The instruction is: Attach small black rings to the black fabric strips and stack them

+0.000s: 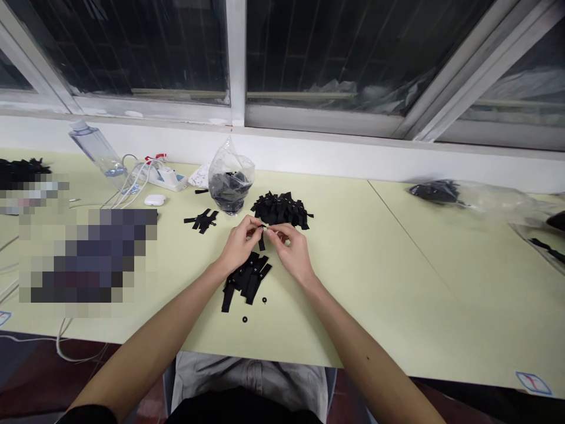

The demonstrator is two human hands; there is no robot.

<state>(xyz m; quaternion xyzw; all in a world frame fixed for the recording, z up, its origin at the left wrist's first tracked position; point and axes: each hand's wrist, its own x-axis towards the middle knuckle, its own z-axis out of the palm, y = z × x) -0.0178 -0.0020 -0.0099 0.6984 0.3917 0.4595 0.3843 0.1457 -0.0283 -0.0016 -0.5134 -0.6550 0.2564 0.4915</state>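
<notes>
My left hand [241, 241] and my right hand [291, 247] meet over the pale green table [397, 265], both pinching one short black strap [262, 238] that hangs between the fingertips. Just under my hands lies a loose bundle of black straps [245, 280]. Two small black round snaps [264, 300] rest on the table beside that bundle. A heap of black strap pieces [281, 209] sits just beyond my hands. A clear plastic bag [230, 179] with dark pieces inside stands behind it.
A few black straps [202, 220] lie to the left. A water bottle [99, 152], a power strip [163, 175] with white cables and a white earbud case [154, 200] sit at the back left. Another plastic bag [468, 195] lies at the right. A window runs behind.
</notes>
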